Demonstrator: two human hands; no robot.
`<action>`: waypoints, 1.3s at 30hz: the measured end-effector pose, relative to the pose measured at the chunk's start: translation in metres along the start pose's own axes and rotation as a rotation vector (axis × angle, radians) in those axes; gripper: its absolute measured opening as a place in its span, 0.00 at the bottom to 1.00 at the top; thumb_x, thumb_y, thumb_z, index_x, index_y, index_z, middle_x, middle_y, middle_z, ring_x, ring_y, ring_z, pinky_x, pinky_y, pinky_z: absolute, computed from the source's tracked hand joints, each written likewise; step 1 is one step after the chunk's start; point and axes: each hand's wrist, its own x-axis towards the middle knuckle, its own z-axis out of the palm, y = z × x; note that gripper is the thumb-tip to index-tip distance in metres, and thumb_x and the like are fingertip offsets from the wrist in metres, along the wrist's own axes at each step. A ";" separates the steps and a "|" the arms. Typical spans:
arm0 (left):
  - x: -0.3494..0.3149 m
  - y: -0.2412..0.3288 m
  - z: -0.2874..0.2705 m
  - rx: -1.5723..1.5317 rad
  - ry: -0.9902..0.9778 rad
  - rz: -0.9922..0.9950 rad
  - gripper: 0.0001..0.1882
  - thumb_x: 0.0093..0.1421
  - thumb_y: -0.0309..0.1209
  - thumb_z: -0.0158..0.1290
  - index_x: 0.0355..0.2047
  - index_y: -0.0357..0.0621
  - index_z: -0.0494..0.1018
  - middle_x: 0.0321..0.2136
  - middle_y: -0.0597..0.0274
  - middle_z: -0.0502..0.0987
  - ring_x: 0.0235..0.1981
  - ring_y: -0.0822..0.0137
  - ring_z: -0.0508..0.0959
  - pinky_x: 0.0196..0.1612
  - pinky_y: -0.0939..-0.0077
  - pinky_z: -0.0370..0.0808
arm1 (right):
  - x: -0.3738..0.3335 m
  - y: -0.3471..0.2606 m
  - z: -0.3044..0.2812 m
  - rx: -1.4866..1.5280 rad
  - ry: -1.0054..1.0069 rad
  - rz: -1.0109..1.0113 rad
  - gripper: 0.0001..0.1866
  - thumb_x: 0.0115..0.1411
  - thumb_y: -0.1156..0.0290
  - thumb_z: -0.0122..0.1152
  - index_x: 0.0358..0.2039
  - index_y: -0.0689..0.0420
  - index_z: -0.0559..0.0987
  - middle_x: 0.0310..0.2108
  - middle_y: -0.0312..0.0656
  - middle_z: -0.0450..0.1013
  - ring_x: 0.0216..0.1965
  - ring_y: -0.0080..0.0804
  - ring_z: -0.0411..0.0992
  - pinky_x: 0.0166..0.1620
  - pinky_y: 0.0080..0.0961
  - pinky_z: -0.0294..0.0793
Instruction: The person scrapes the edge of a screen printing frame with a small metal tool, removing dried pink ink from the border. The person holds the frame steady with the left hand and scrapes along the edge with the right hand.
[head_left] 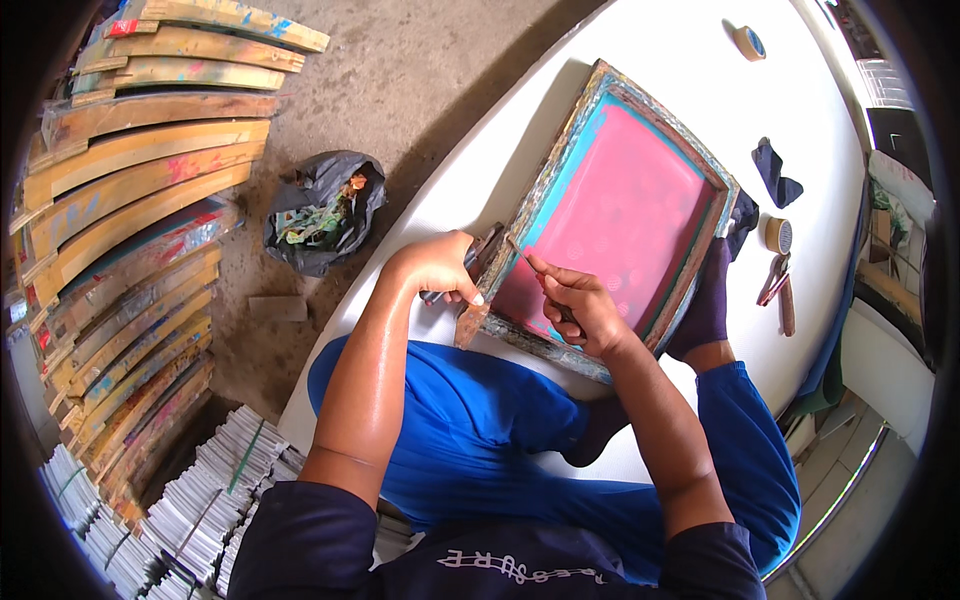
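A worn wooden screen-printing frame (690, 300) with pink mesh (630, 190) and teal margins lies tilted over the white surface, its near edge by my legs. At its left side my left hand (440, 268) is closed around a dark tool (484, 250), mostly hidden by the fingers. A rusty brown flat piece (472, 320) shows below my left thumb, against the frame's corner. My right hand (582, 308) grips a thin pointed tool with a dark handle (566, 322) over the mesh, the tip directed at the frame's left rail.
Several paint-stained wooden frames (150, 150) are stacked on the left. A black bag of scraps (325, 212) sits on the floor. Tape rolls (779, 235), a dark cloth (775, 172) and a cutter (775, 280) lie to the right. Paper bundles (225, 465) stand lower left.
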 end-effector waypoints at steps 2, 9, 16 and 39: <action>-0.001 0.000 0.000 0.001 0.006 0.000 0.22 0.46 0.25 0.72 0.39 0.34 0.74 0.26 0.58 0.81 0.23 0.69 0.80 0.20 0.70 0.75 | -0.001 -0.002 -0.002 0.004 -0.002 0.029 0.21 0.76 0.68 0.52 0.67 0.49 0.74 0.22 0.33 0.65 0.14 0.17 0.55 0.17 0.18 0.51; -0.003 -0.001 0.002 -0.010 0.043 0.017 0.18 0.46 0.25 0.72 0.34 0.36 0.75 0.23 0.57 0.80 0.22 0.69 0.80 0.20 0.68 0.75 | 0.017 0.016 -0.016 -1.072 0.145 -0.797 0.23 0.72 0.70 0.57 0.65 0.59 0.74 0.29 0.42 0.80 0.30 0.32 0.79 0.35 0.39 0.77; -0.001 -0.003 0.002 -0.020 0.049 -0.005 0.21 0.46 0.26 0.73 0.36 0.35 0.74 0.23 0.56 0.80 0.22 0.68 0.81 0.20 0.67 0.75 | 0.008 -0.008 -0.022 -0.190 -0.071 0.035 0.21 0.73 0.70 0.55 0.65 0.58 0.75 0.34 0.39 0.81 0.26 0.26 0.73 0.32 0.30 0.75; 0.006 -0.010 -0.001 -0.011 0.000 0.014 0.23 0.46 0.24 0.73 0.39 0.32 0.75 0.26 0.57 0.81 0.24 0.68 0.81 0.27 0.71 0.77 | -0.011 -0.009 0.019 -0.975 0.395 -0.546 0.17 0.68 0.69 0.60 0.57 0.49 0.82 0.39 0.55 0.81 0.40 0.48 0.83 0.46 0.37 0.79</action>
